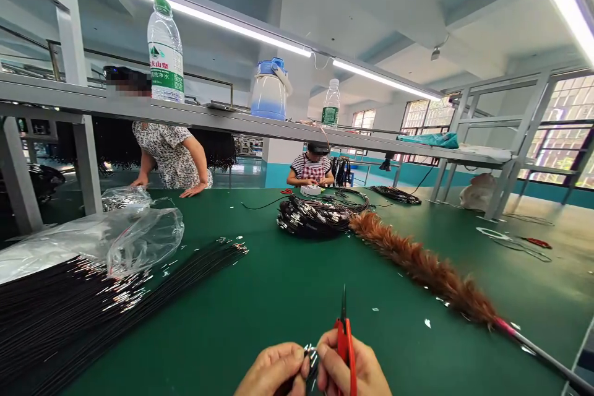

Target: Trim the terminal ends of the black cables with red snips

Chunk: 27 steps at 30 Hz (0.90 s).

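both hands [273, 371] [346, 368] grip small metal-tipped wire ends [310, 357] pinched tight. right also holds red scissors [346, 337], blades up, clear of my fingers.

We see a bright, evenly lit scene: long ceiling tube lights [208, 15] and daylight from the windows [563, 130] at right. Glare whitens the upper right corner. Wide-angle distortion bends the edges; shadows stay soft, focus mostly sharp.

Only the left hand [273, 371] and right hand [352, 368] show, both bare: no gloves, rings or sleeves in view.
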Each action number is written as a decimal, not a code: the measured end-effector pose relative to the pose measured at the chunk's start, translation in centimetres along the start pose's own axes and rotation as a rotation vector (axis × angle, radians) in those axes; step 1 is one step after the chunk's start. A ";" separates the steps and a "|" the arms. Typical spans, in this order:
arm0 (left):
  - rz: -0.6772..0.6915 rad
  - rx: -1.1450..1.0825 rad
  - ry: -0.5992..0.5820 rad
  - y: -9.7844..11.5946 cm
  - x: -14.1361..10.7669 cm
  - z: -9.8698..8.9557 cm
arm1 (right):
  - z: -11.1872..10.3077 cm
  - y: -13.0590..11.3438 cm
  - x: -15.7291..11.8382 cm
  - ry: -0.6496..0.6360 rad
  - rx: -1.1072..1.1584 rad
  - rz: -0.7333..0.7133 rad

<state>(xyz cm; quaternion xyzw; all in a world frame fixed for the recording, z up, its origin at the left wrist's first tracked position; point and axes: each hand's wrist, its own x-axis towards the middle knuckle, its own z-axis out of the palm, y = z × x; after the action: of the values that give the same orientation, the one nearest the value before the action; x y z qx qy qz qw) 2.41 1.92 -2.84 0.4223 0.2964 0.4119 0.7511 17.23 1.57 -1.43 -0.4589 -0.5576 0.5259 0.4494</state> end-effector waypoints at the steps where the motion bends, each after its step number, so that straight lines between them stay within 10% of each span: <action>1: 0.008 -0.005 -0.019 0.0 0.0 0.0 | 0.0 0.0 0.1 -0.019 0.039 0.022; 8: 0.103 0.256 0.081 -0.5 0.1 0.7 | -0.2 -0.9 -0.2 0.025 -0.129 -0.079; 18: 0.063 -0.044 -0.110 1.1 -0.8 0.8 | 0.6 -1.3 -0.3 -0.008 -0.068 -0.030; 27: 0.116 0.369 0.119 0.5 -0.6 1.0 | -0.5 -2.5 0.2 -0.020 -0.245 -0.031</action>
<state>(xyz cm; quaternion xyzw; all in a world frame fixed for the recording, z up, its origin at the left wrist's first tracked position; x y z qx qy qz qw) 2.72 1.20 -1.85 0.5442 0.3860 0.4174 0.6170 17.56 1.74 1.11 -0.4964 -0.6293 0.4511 0.3925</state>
